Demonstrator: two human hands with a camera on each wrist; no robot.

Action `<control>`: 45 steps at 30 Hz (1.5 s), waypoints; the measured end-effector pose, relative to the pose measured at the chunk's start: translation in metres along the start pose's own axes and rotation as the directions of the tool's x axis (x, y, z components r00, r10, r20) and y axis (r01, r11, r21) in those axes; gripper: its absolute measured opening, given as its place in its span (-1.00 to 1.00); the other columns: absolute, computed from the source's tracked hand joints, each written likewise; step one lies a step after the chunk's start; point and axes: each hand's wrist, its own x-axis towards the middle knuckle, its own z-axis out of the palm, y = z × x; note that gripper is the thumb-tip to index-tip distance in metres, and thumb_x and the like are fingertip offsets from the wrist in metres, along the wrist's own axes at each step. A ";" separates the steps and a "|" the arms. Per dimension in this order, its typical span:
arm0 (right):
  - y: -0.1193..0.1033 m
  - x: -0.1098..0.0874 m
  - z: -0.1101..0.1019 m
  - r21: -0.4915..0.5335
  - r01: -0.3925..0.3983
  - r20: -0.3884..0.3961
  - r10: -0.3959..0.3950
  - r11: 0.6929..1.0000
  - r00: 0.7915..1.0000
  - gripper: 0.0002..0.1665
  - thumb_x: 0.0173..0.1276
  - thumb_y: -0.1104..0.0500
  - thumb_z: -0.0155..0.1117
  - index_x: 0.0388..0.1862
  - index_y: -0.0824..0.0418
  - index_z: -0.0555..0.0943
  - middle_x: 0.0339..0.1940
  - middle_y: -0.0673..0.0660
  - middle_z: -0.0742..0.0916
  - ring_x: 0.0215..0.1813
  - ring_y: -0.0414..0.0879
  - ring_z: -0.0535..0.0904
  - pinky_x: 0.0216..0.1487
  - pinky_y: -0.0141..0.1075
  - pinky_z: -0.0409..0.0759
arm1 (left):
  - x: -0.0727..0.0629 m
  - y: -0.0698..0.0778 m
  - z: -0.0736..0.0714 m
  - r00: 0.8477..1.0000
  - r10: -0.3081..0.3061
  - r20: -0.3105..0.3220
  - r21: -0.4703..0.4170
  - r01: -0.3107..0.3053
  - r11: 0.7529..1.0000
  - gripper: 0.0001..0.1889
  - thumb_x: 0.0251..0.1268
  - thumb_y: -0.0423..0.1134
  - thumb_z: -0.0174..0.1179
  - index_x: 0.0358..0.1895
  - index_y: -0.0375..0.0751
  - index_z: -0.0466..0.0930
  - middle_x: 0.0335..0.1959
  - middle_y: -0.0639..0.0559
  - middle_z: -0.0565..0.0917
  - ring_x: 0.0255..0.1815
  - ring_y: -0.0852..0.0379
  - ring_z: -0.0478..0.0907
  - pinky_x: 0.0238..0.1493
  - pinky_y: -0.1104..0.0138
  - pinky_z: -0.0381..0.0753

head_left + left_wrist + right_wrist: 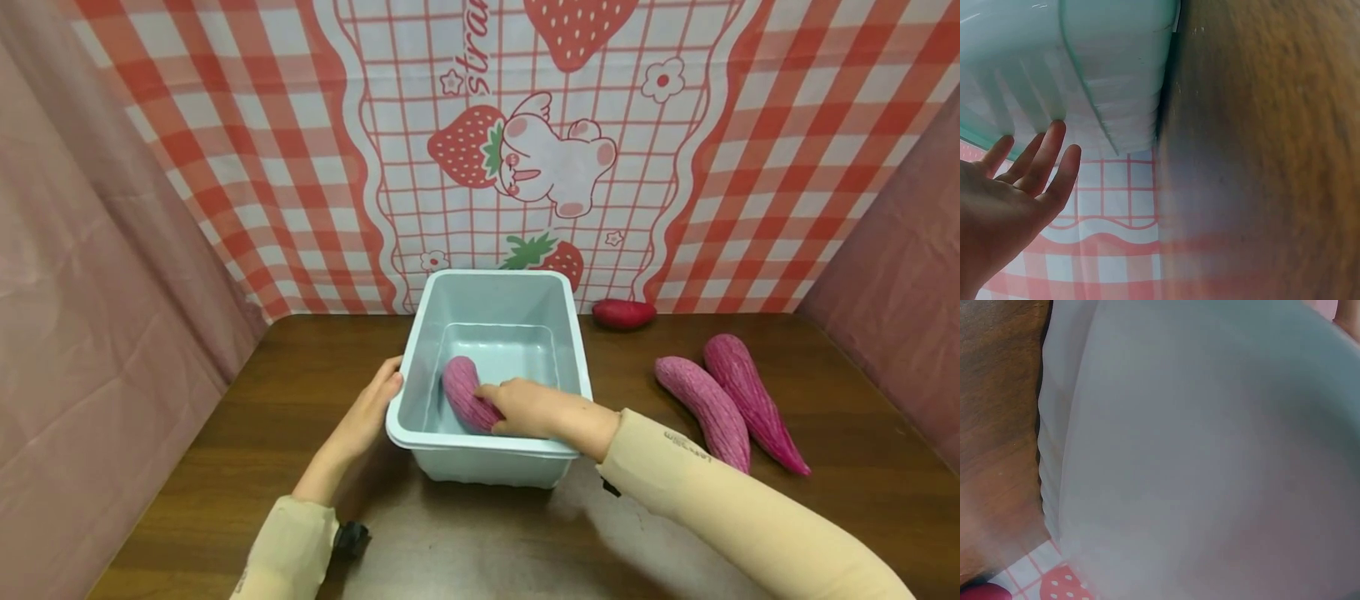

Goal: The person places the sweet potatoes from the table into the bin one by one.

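A pale blue-green plastic bin (487, 468) stands on the table in the head view. Inside it, toward the near left, lies a pink-purple striped eggplant (461, 387). My right hand (525, 406) reaches over the bin's right wall and grips the eggplant's near end between thumb and fingers; part of that end is hidden under the hand. With fingers extended, my left hand (369, 410) rests against the bin's left side below the rim. The left wrist view shows its fingertips (1057, 128) at the outer wall. The bin's wall fills most of the right wrist view.
Two more striped eggplants, one curved (708, 408) and one straight with a pointed tip (753, 400), lie right of the bin, partly behind my right sleeve. A dark red vegetable (624, 314) sits by the checked strawberry-print backdrop (285, 167). Pink cloth (97, 292) hangs at both sides.
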 end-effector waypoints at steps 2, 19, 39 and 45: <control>0.000 0.000 0.000 -0.005 0.000 0.009 0.000 1.000 1.000 -0.42 0.18 0.19 0.25 0.19 0.30 0.39 -0.19 0.20 0.65 -0.11 0.02 0.53 -0.01 -0.13 0.45 | 0.000 0.000 0.000 1.000 0.004 0.002 0.000 -0.004 1.000 -0.57 0.44 -0.11 -0.34 0.24 -0.25 0.20 0.02 -0.29 0.46 -0.03 -0.03 0.40 -0.04 0.36 0.41; 0.000 -0.001 0.001 0.014 -0.041 0.059 0.040 0.999 0.997 -0.56 0.16 0.22 0.23 0.05 0.25 0.43 -0.31 0.12 0.64 -0.19 -0.02 0.54 -0.09 -0.15 0.46 | 0.000 0.000 0.000 1.000 0.003 0.006 0.005 -0.003 1.000 -0.56 0.45 -0.10 -0.37 0.24 -0.25 0.19 0.00 -0.32 0.47 -0.05 0.00 0.41 -0.04 0.36 0.40; -0.001 0.000 0.001 0.019 -0.095 0.051 0.094 0.995 0.994 -0.68 0.13 0.30 0.23 -0.10 0.24 0.47 -0.51 0.05 0.54 -0.37 -0.08 0.44 -0.26 -0.20 0.42 | 0.000 -0.001 0.000 1.000 -0.008 0.005 -0.006 0.008 1.000 -0.56 0.45 -0.09 -0.37 0.24 -0.24 0.19 0.01 -0.29 0.46 -0.03 -0.04 0.41 -0.02 0.34 0.39; 0.000 -0.001 0.000 0.022 -0.077 0.035 0.076 0.997 0.997 -0.76 0.14 0.26 0.23 -0.19 0.24 0.47 -0.54 0.03 0.51 -0.39 -0.10 0.41 -0.29 -0.22 0.40 | 0.000 -0.001 0.001 1.000 -0.015 0.005 -0.016 0.015 1.000 -0.56 0.45 -0.08 -0.37 0.25 -0.23 0.19 0.01 -0.28 0.46 -0.03 -0.05 0.41 -0.03 0.33 0.40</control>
